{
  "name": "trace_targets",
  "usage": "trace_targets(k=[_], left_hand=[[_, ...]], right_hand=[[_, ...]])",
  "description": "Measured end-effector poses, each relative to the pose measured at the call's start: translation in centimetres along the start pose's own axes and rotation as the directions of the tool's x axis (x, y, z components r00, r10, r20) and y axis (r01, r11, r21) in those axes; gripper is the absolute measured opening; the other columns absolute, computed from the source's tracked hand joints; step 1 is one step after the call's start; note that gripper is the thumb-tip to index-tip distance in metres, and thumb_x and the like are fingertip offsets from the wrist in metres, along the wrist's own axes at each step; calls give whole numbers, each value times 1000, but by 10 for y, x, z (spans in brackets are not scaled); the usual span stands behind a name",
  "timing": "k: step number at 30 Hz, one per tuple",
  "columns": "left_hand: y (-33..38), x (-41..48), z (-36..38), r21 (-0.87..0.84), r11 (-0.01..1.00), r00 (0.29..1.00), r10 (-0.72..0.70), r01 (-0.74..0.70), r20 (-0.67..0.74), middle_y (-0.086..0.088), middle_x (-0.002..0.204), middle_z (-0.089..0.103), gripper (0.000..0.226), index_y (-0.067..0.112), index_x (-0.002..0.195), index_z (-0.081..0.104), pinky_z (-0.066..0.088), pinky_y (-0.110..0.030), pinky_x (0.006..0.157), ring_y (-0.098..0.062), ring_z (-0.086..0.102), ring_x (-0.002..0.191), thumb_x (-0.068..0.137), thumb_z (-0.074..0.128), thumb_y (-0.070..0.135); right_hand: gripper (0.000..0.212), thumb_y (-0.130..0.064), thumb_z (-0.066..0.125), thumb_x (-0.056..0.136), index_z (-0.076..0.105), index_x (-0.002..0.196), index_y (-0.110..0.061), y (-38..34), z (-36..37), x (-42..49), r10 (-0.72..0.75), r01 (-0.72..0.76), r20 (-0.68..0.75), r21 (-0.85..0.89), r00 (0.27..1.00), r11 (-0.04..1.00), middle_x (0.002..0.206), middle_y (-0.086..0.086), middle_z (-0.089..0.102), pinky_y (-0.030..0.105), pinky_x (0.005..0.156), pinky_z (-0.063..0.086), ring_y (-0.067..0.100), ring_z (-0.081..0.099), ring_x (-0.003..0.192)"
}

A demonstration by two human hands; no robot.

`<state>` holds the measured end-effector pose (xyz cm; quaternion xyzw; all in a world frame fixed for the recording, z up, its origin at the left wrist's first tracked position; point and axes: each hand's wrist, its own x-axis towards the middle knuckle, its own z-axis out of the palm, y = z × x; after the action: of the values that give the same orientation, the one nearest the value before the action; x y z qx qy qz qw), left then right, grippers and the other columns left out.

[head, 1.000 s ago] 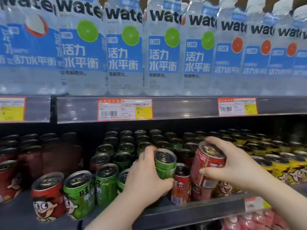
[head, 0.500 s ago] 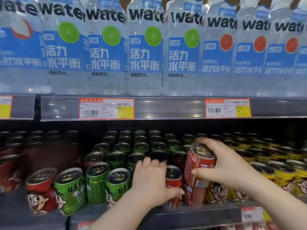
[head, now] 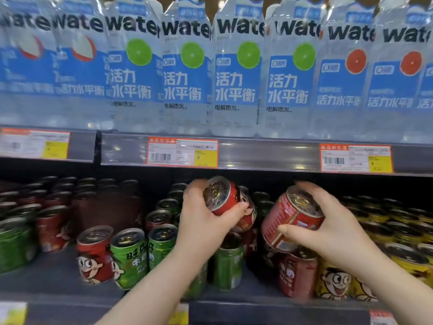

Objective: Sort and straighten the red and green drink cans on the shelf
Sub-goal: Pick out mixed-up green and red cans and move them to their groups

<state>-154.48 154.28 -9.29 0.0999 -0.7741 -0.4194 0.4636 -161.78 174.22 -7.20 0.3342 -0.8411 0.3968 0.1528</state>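
Left hand (head: pixel 203 221) and right hand (head: pixel 328 228) each grip glossy red cylindrical cans.

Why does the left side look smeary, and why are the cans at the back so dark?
Head view: the water bottles and price tag at far left are smeared, probably motion blur plus wide-angle stretch; the upper shelf rail shades the rear cans; the red can in the left hand glints on top.
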Motion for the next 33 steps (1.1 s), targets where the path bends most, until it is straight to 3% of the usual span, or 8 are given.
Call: trace_targets(k=[3, 9, 14, 18, 21, 25, 29, 33], left_hand=[[-13, 7, -43, 29, 1000, 995, 14, -11, -101, 5, 109, 53, 65, 25, 110, 47, 37, -3, 75, -6, 53, 98, 58, 83, 36], [-54, 5, -143, 136, 988, 954, -29, 72, -298, 4, 110, 49, 62, 26, 108, 44, 32, -7, 81, -7, 47, 99, 60, 83, 29], [-91, 0, -234, 297, 939, 942, -68, 172, -329, 7, 105, 44, 61, 29, 104, 40, 29, -14, 79, -6, 42, 95, 62, 84, 27], [-127, -4, -292, 348, 892, 946, -209, 289, -250, 14, 100, 45, 64, 34, 103, 40, 40, -27, 83, -12, 50, 99, 58, 86, 31], [-144, -6, -312, 396, 868, 954, -262, 298, -145, 23, 98, 39, 57, 41, 95, 38, 35, -22, 83, -6, 44, 99, 61, 83, 35], [-162, 1, -309, 475, 842, 957, -288, 254, -1, 17, 110, 32, 70, 34, 121, 35, 30, -17, 84, -4, 40, 109, 65, 76, 44], [-177, 11, -293, 489, 856, 960, -253, 165, 119, 10, 130, 36, 87, 24, 138, 29, 31, -20, 101, -10, 36, 128, 67, 73, 46], [-195, 20, -285, 580, 805, 953, -260, 125, 155, 1, 144, 32, 92, 19, 145, 23, 26, -27, 109, -17, 29, 135, 71, 68, 51]], right_hand=[[83, -35, 82, 61, 39, 132, -36, -24, 30, 10, -45, 43, 25, 72, 999, 997, 119, -11, 47, 21, 89, 38, 7, 51, 103], [65, -33, 83, 59, 38, 104, -50, -105, 106, 29, -227, 201, 101, 219, 969, 955, 109, -14, 50, 15, 83, 35, 4, 51, 98], [75, -36, 82, 61, 38, 121, -46, -177, 179, 37, -301, 227, 209, 316, 930, 921, 114, -17, 48, 14, 84, 37, 3, 51, 102], [86, -46, 78, 60, 34, 134, -40, -223, 243, 46, -357, 288, 300, 252, 884, 924, 128, -12, 45, 20, 98, 38, 7, 48, 116], [87, -49, 75, 62, 31, 137, -39, -243, 282, 55, -353, 321, 391, 146, 850, 936, 136, -8, 44, 23, 101, 38, 11, 46, 123], [83, -45, 73, 64, 32, 136, -38, -250, 314, 65, -261, 328, 550, -26, 794, 944, 134, -6, 49, 25, 98, 41, 14, 50, 120], [71, -54, 69, 58, 45, 122, -36, -241, 327, 70, -213, 420, 614, -214, 760, 882, 124, -5, 53, 26, 96, 40, 19, 48, 119], [83, -54, 71, 63, 36, 136, -35, -245, 333, 75, -112, 428, 657, -342, 746, 837, 145, -1, 35, 29, 107, 28, 24, 31, 134]])
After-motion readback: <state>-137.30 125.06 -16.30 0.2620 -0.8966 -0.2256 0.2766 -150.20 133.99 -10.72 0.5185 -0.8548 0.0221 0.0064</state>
